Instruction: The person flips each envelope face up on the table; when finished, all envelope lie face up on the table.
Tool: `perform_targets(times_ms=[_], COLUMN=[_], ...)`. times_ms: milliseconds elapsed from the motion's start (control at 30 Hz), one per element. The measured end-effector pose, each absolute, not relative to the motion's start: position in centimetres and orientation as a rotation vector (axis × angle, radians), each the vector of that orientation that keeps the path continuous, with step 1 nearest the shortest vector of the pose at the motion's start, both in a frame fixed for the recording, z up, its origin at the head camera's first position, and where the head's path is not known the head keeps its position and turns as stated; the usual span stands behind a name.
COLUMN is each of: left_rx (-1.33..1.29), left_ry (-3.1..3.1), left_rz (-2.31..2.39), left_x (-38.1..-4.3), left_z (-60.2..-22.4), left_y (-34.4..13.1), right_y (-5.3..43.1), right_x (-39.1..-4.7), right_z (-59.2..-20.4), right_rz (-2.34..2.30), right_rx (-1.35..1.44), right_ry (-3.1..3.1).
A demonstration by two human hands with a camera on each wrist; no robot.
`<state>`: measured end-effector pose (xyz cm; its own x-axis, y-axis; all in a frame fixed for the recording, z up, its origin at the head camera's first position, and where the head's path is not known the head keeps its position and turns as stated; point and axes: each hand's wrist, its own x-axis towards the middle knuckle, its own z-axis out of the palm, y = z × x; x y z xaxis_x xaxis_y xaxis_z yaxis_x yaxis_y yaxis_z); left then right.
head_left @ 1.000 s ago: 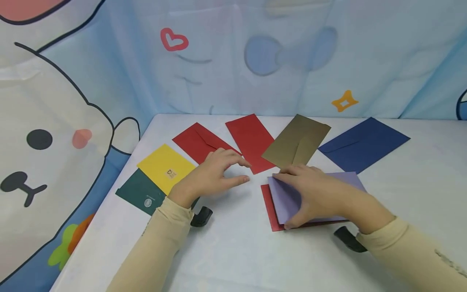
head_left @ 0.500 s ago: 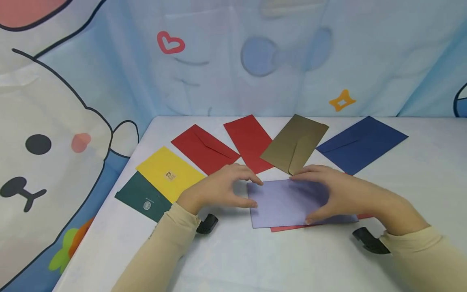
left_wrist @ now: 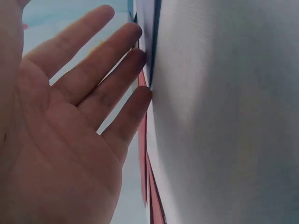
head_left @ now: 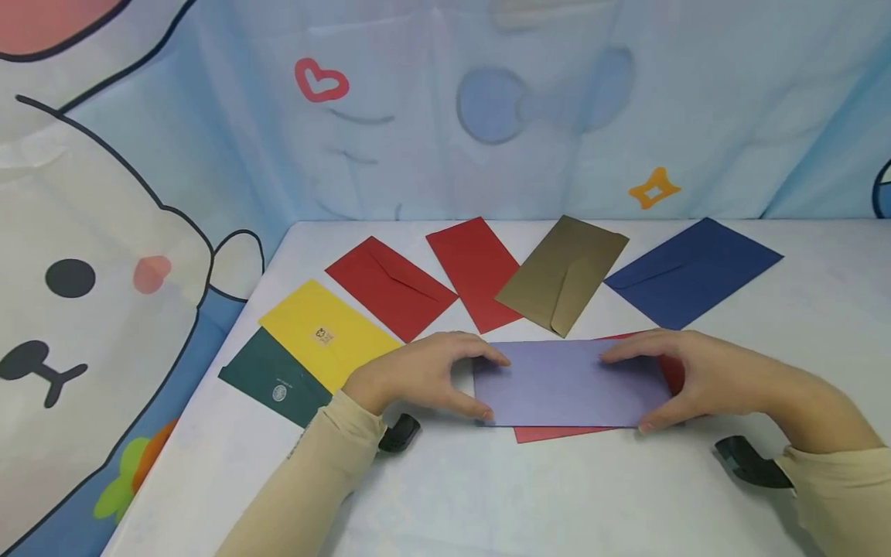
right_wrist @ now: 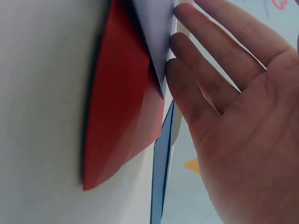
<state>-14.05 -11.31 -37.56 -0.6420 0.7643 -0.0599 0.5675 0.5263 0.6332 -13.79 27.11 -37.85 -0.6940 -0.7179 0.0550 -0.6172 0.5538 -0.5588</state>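
A lavender envelope [head_left: 557, 387] lies in front of the person, on top of a red envelope [right_wrist: 124, 102] whose edges stick out at the right and below. At its left end is my left hand [head_left: 431, 375], fingertips on the lavender surface and thumb at the near left corner. The left wrist view shows those fingers [left_wrist: 126, 109] extended and spread. My right hand [head_left: 727, 383] touches the other end, thumb at the near edge and fingertips on the top; in the right wrist view its fingers [right_wrist: 191, 95] are fairly straight.
Fanned around the back of the white table [head_left: 557, 503] are a green envelope [head_left: 267, 375], a yellow one [head_left: 327, 333], two red ones [head_left: 390, 286], a gold one [head_left: 564, 278] and a navy one [head_left: 696, 275]. A printed curtain [head_left: 418, 116] hangs behind.
The lavender envelope has shifted left over the red one and lies flatter. My left hand has moved down and right onto its left end; my right hand has slid right to the other end.
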Motion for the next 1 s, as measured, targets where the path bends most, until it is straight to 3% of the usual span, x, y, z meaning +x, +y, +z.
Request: perform_targets(times_ms=[1000], left_rx=[1.218], left_ry=[2.425], left_rz=[0.945], left_x=[-14.38], left_z=[-37.87], left_y=[-11.42], right_y=[26.52], right_x=[-13.13], right_z=[-36.97], right_rz=[-0.829], right_rx=[-1.094], right_ry=[2.568])
